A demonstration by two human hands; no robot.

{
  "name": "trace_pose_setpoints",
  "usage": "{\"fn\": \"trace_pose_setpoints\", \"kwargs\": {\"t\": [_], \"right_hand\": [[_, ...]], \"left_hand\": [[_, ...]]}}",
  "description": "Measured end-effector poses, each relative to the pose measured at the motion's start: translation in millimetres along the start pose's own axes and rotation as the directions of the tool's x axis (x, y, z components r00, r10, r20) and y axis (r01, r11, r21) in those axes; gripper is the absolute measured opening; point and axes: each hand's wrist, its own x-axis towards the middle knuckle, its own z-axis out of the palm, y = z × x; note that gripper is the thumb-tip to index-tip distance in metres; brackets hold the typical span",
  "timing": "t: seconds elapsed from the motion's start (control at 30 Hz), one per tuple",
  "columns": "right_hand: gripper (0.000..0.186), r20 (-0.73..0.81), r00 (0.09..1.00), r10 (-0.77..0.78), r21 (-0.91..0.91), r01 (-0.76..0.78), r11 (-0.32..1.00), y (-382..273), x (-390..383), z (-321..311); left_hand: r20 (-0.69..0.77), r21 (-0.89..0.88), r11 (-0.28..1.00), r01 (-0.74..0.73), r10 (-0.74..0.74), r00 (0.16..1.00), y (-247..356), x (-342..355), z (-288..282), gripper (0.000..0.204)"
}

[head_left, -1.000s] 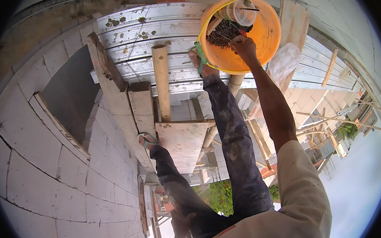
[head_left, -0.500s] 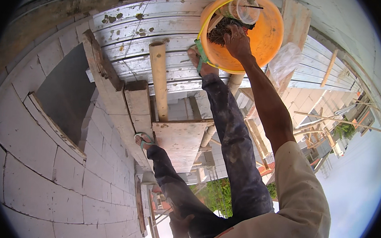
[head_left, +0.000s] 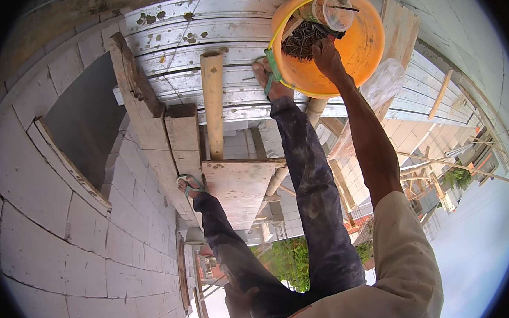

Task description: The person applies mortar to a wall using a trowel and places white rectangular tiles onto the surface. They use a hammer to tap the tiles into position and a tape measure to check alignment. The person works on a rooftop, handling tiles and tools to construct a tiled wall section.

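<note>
My right hand (head_left: 329, 57) is inside an orange bucket (head_left: 363, 55), just beside a heap of nails (head_left: 300, 42). Its fingers are curled closed; what they hold, if anything, is hidden. Close above it lie a clear plastic tub (head_left: 337, 13) and a dark object with a bit of red, mostly covered. The bucket has a yellow handle with a green grip (head_left: 273, 66), which hangs by my sandalled right foot. Low in view, my left hand (head_left: 240, 301) rests on my left thigh in shadow, its fingers too dark to make out.
Metal decking (head_left: 239, 27) spattered with mortar supports the bucket. A bamboo post (head_left: 213, 98) and timber beams (head_left: 184, 137) stand before my feet. At left rises a block wall (head_left: 41, 222) with an opening. A plastic bag (head_left: 384, 82) lies right of the bucket. Gaps drop beneath the planks.
My right hand has drawn back from the nails toward the right, uncovering more of the heap. Its spread fingers have curled closed. My left hand stays on the thigh.
</note>
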Motion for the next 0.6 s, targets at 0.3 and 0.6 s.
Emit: {"fn": "trace_pose_setpoints", "kwargs": {"t": [0.3,0.6], "right_hand": [[0.036,-0.09,0.987,0.136,-0.13,-0.147,0.981,-58,1,23],[0.03,0.126,0.961,0.246,0.027,-0.252,0.967,-45,11,10]], "left_hand": [[-0.006,-0.001,0.999,-0.043,0.043,0.999,-5,2,4,0.092],[-0.009,0.002,0.998,-0.057,0.057,0.998,-4,3,4,0.094]]}}
